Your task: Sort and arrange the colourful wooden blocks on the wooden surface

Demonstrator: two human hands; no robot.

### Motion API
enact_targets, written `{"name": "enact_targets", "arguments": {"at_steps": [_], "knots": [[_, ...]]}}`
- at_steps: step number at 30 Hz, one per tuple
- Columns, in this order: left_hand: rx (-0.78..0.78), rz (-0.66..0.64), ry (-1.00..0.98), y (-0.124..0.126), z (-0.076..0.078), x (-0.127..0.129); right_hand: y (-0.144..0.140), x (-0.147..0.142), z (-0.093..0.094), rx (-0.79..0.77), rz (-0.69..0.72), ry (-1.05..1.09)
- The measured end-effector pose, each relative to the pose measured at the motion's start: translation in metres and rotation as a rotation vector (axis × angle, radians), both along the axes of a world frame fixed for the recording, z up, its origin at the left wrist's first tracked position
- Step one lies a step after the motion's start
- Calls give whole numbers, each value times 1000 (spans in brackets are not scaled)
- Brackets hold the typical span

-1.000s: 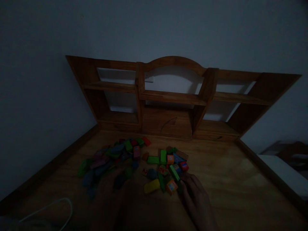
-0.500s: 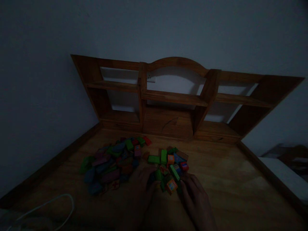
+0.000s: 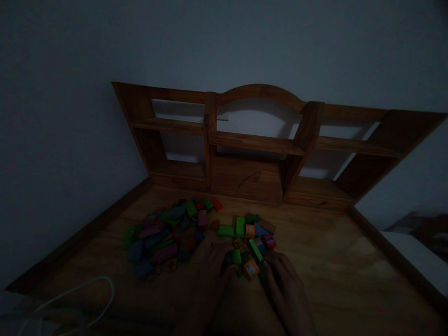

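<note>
Two hands flat on the counter [image 3: 332, 261], palms down, with a small bunch of toy blocks pressed between them: left hand [image 3: 212, 273] on the left side, fingers spread and touching a short green block [image 3: 236, 256]; right hand [image 3: 285, 287] on the right side, fingertips against a long green block [image 3: 255, 250] and an orange block [image 3: 251, 269], too dark to tell if anything is really gripped. Long green block slanting from far-left to near-right, nearer the right hand. Bigger pile of blocks [image 3: 164, 238] farther left, wooden shelf [image 3: 252, 144] well behind, white cable [image 3: 80, 298] at the near left.
</note>
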State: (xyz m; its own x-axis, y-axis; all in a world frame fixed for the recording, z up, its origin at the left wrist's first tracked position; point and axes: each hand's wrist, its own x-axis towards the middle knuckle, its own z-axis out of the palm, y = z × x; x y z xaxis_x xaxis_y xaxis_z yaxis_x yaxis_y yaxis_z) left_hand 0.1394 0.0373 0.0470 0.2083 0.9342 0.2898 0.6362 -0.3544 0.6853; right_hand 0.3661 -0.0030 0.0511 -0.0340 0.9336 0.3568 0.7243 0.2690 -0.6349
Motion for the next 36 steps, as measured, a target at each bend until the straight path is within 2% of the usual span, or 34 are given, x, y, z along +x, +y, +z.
{"name": "enact_targets", "arguments": {"at_steps": [6, 11, 15, 22, 28, 32, 36], "knots": [[-69, -29, -31, -2, -8, 0, 0, 1, -3, 3, -6, 3], [-11, -59, -76, -3, -6, 3, 2, 3, -8, 38, -10, -13], [23, -56, -64, -3, -4, 3, 2, 2, -6, 39, -11, -8], [105, 54, 32, -5, -8, -4, 1, 0, 0, 41, -6, 1], [102, 155, -56, 5, -1, -32, 0, 0, 2, 38, -4, 11], [236, 313, -3, 14, 6, -52, 0, 0, 1, 60, -8, 16], [402, 424, 89, 20, 1, -59, 0, -1, 0, 67, -10, 2]]}}
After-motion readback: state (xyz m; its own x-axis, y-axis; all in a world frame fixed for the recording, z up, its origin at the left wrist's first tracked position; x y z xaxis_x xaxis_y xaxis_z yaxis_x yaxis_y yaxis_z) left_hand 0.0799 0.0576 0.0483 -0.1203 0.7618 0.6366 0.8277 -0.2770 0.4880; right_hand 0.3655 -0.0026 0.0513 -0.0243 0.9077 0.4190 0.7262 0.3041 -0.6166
